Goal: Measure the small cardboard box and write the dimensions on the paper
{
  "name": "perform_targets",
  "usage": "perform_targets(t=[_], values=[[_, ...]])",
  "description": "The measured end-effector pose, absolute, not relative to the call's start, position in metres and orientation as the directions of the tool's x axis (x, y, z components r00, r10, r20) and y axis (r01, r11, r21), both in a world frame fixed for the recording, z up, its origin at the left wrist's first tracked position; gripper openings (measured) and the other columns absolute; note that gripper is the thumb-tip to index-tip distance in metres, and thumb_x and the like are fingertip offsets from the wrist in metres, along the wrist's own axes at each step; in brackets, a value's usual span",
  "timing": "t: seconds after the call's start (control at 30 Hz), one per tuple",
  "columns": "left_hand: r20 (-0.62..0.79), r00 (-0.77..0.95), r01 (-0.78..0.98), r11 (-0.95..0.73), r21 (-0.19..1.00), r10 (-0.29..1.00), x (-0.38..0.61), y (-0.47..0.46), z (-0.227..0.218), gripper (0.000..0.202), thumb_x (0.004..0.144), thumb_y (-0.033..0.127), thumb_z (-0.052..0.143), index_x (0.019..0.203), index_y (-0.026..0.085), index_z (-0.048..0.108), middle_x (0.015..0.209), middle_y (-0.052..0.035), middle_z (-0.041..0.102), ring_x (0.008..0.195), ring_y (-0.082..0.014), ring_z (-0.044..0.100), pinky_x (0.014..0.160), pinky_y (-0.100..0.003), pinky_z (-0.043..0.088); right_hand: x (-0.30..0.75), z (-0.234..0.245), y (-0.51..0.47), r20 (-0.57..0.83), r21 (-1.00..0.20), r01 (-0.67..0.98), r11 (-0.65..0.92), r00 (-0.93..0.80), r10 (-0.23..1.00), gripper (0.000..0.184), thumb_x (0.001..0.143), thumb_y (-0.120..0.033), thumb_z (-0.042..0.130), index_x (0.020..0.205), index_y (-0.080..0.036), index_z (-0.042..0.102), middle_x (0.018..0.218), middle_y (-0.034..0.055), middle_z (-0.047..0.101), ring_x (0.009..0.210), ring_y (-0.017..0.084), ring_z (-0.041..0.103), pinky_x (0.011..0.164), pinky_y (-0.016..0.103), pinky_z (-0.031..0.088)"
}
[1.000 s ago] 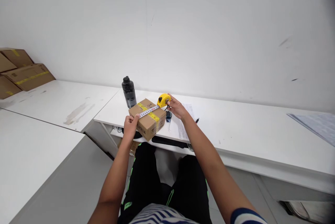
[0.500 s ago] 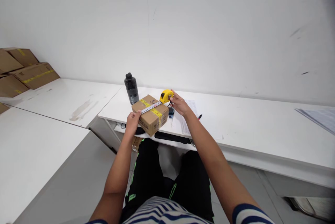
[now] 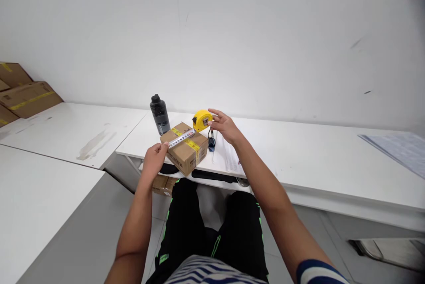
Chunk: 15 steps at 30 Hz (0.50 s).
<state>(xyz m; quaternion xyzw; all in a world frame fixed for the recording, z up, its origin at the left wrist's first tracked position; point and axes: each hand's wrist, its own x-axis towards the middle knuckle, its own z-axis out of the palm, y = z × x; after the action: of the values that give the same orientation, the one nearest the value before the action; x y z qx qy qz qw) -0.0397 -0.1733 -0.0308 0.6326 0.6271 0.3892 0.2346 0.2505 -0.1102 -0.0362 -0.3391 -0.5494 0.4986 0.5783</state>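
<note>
— Pinching what, the left hand (image 3: 154,158)?
— The tape (image 3: 181,138) end, at the near corner of the box (image 3: 184,154), which sits on the counter (image 3: 299,151) edge
— Right hand (image 3: 226,126)?
— Fingers spread against the yellow case (image 3: 201,120); a grip cannot be told

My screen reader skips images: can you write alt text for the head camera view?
A person's left hand and right hand stretch a yellow tape measure across a taped cardboard box on a white desk. A black bottle stands behind the box, and papers lie to its right.
</note>
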Motion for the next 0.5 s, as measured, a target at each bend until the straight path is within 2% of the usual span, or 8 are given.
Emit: perform_targets(t=[0.07, 0.13, 0.2, 0.27, 0.3, 0.37, 0.43, 0.5], values=[[0.280, -0.055, 0.552, -0.205, 0.808, 0.958, -0.033, -0.189, -0.016, 0.043, 0.090, 0.055, 0.045, 0.065, 0.020, 0.050, 0.057, 0.0042, 0.043, 0.056, -0.0121, 0.041, 0.056, -0.025, 0.032, 0.245, -0.019, -0.144, 0.394, -0.917, -0.128, 0.379, -0.127, 0.910, 0.068, 0.075, -0.039, 0.080, 0.138, -0.030, 0.055, 0.131, 0.0055, 0.064, 0.103, 0.020, 0.064, 0.082, 0.034, 0.054], [0.345, 0.059, 0.586, -0.313, 0.747, 0.937, -0.019, -0.206, -0.009, 0.044, 0.094, 0.055, 0.040, 0.068, 0.020, 0.049, 0.059, 0.0032, 0.047, 0.058, -0.0127, 0.045, 0.058, -0.025, 0.036, 0.236, -0.015, -0.188, 0.435, -0.900, -0.052, 0.433, -0.180, 0.882, 0.062, 0.083, -0.039, 0.073, 0.140, -0.030, 0.053, 0.138, 0.0067, 0.059, 0.116, 0.023, 0.060, 0.093, 0.039, 0.053], [0.400, 0.196, 0.688, -0.416, 0.595, 0.895, -0.004, -0.217, -0.011, 0.044, 0.097, 0.051, 0.035, 0.071, 0.020, 0.054, 0.065, -0.0004, 0.056, 0.066, -0.0159, 0.054, 0.067, -0.028, 0.042, 0.225, -0.026, -0.231, 0.461, -0.878, 0.082, 0.472, -0.123, 0.879, 0.056, 0.090, -0.039, 0.065, 0.143, -0.031, 0.050, 0.141, 0.0078, 0.056, 0.123, 0.025, 0.056, 0.097, 0.040, 0.051], [0.465, 0.309, 0.778, -0.502, 0.378, 0.829, 0.006, -0.218, -0.024, 0.042, 0.096, 0.051, 0.039, 0.085, 0.020, 0.064, 0.085, -0.0075, 0.069, 0.088, -0.0228, 0.063, 0.085, -0.036, 0.045, 0.218, -0.050, -0.266, 0.455, -0.882, 0.168, 0.441, 0.058, 0.888, 0.051, 0.091, -0.039, 0.063, 0.140, -0.030, 0.054, 0.143, 0.0089, 0.053, 0.129, 0.026, 0.051, 0.099, 0.041, 0.050], [0.495, 0.356, 0.804, -0.529, 0.271, 0.793, 0.008, -0.215, -0.032, 0.042, 0.093, 0.054, 0.044, 0.098, 0.019, 0.067, 0.103, -0.0120, 0.071, 0.105, -0.0279, 0.062, 0.096, -0.042, 0.042, 0.215, -0.064, -0.279, 0.396, -0.917, 0.114, 0.382, 0.144, 0.907, 0.049, 0.091, -0.041, 0.064, 0.137, -0.030, 0.055, 0.139, 0.0089, 0.055, 0.122, 0.025, 0.055, 0.093, 0.039, 0.052], [0.503, 0.442, 0.821, -0.561, 0.106, 0.742, 0.005, -0.203, -0.048, 0.058, 0.087, 0.059, 0.054, 0.126, 0.017, 0.062, 0.138, -0.0174, 0.060, 0.133, -0.0358, 0.048, 0.112, -0.051, 0.030, 0.215, -0.091, -0.295, 0.196, -0.960, -0.153, 0.234, 0.233, 0.953, 0.044, 0.088, -0.044, 0.067, 0.129, -0.028, 0.060, 0.123, 0.0079, 0.064, 0.096, 0.020, 0.065, 0.075, 0.033, 0.056], [0.459, 0.484, 0.830, -0.558, 0.030, 0.745, -0.002, -0.188, -0.058, 0.070, 0.087, 0.059, 0.055, 0.141, 0.015, 0.051, 0.153, -0.0173, 0.046, 0.144, -0.0363, 0.037, 0.116, -0.051, 0.026, 0.215, -0.115, -0.303, -0.008, -0.885, -0.460, 0.076, 0.177, 0.984, 0.041, 0.081, -0.044, 0.074, 0.116, -0.024, 0.064, 0.100, 0.0046, 0.068, 0.071, 0.013, 0.062, 0.059, 0.026, 0.052], [0.440, 0.440, 0.861, -0.507, 0.042, 0.783, -0.011, -0.176, -0.058, 0.068, 0.091, 0.056, 0.050, 0.145, 0.015, 0.048, 0.155, -0.0151, 0.044, 0.144, -0.0325, 0.038, 0.114, -0.047, 0.032, 0.213, -0.133, -0.307, -0.148, -0.739, -0.669, -0.078, 0.048, 0.988, 0.041, 0.073, -0.043, 0.081, 0.104, -0.021, 0.065, 0.087, 0.0019, 0.067, 0.062, 0.010, 0.058, 0.051, 0.021, 0.047]])
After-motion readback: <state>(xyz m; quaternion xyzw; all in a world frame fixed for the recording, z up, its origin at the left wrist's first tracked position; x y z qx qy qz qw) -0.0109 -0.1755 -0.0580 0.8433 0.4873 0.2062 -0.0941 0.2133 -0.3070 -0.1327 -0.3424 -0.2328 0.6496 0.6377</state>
